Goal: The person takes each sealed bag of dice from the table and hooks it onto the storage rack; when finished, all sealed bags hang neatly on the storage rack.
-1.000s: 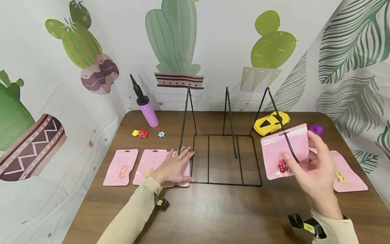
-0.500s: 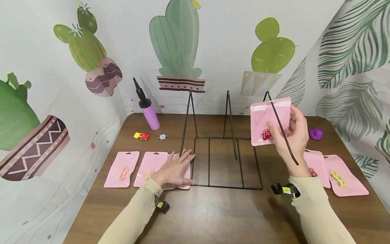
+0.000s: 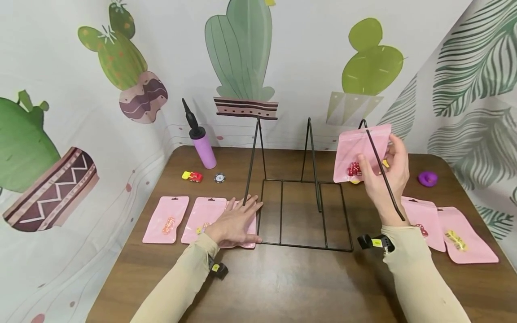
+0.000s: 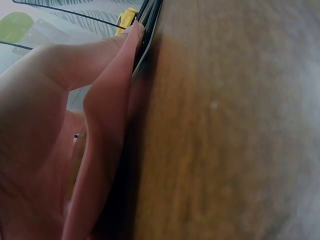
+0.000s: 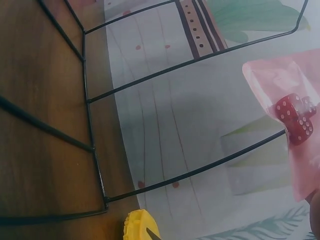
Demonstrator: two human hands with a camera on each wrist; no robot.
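My right hand (image 3: 389,179) pinches a pink zip pouch (image 3: 349,146) by its right side. Red dice (image 3: 354,169) show through its front. The pouch sits on the right arm of a black wire rack (image 3: 307,246), close to that arm's top bend; the wire runs down in front of it. In the right wrist view the same pouch (image 5: 270,75) is at the right edge. My left hand (image 3: 236,222) rests with fingers spread on pink pouches (image 3: 251,229) and touches the rack's left side. A pouch edge (image 4: 107,120) bends up beside that hand in the left wrist view.
More pink pouches lie at left (image 3: 163,215) and right (image 3: 464,229). Behind them stand a purple hand pump (image 3: 203,150), a small red-yellow toy car (image 3: 191,176), a poker chip (image 3: 220,178) and a purple ring-shaped thing (image 3: 428,178). A yellow toy car (image 5: 140,225) is behind the rack.
My right hand has carried the pouch backward and up along the rack's right arm, from its lower front end to near the top bend. The left hand has stayed in place.
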